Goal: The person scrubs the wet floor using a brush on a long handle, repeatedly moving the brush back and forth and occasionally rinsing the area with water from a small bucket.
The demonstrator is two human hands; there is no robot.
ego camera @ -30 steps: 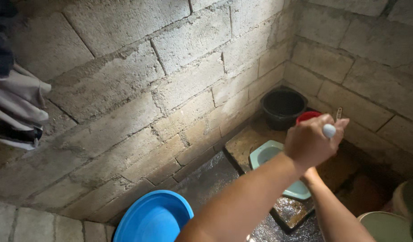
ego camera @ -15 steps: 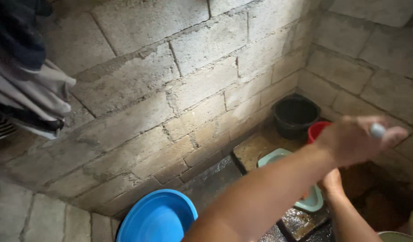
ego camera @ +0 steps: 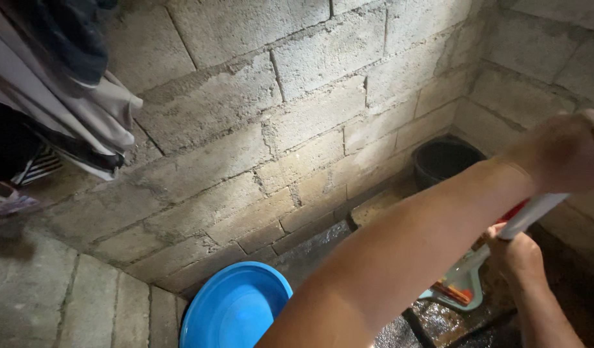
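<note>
My left forearm crosses the view from the bottom middle to the upper right. My left hand (ego camera: 568, 158) is closed over the top of a white handle (ego camera: 532, 216) that slants down to the left. Under it, my right hand (ego camera: 517, 258) grips the lower end of the same handle. Below both hands a pale teal tray (ego camera: 461, 293) lies on the wet dark floor with something red-orange in it. A red object (ego camera: 516, 209) shows just behind the handle, mostly hidden by my arm.
A black bucket (ego camera: 445, 161) stands in the corner of the grey block walls. A blue basin (ego camera: 236, 309) sits on the floor at the bottom, left of my arm. Clothes (ego camera: 65, 103) hang at the upper left.
My left hand has moved right, toward the frame's edge, still holding the white handle. The view has swung so the hanging clothes show more and the blue basin sits nearer the middle.
</note>
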